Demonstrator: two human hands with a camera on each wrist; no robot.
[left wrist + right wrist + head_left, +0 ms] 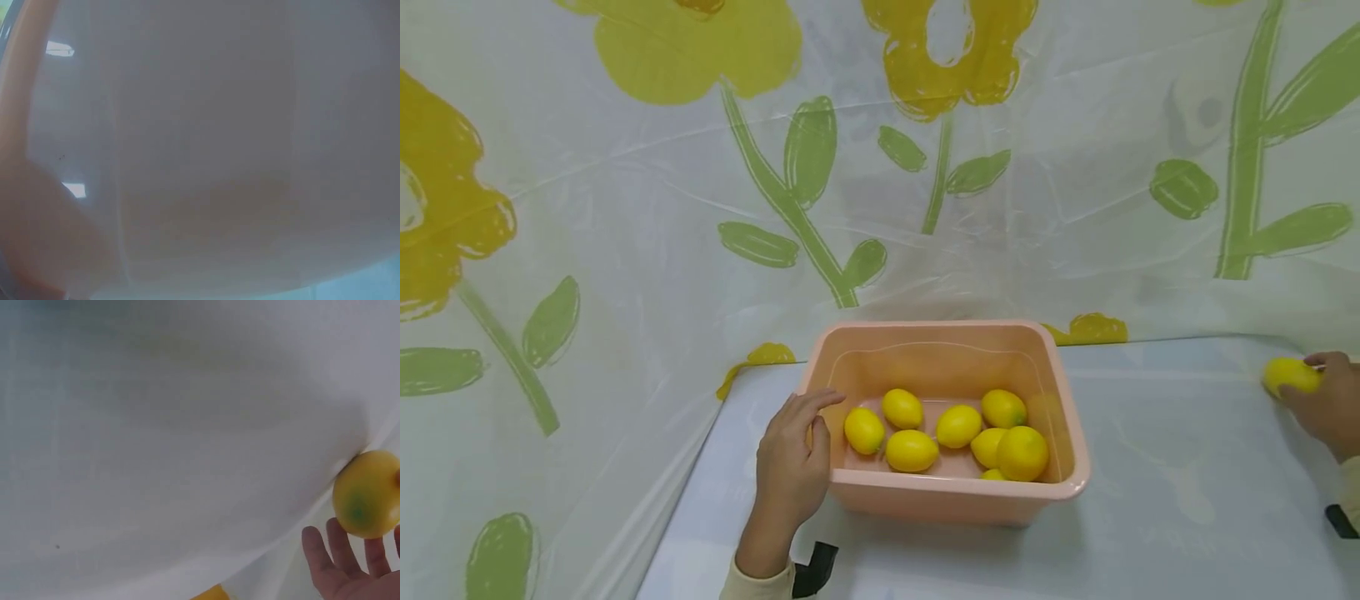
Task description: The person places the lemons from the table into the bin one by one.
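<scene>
Right hand (1328,404) grips lemon (1289,375) on desk (1150,517), long axis left-right; left hand (792,467) relaxed, resting on bin (958,500) rim.

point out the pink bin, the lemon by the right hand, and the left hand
pink bin (957,496), head view, front wall
lemon (1288,376), head view, its middle
left hand (792,467), head view, back of hand
</scene>
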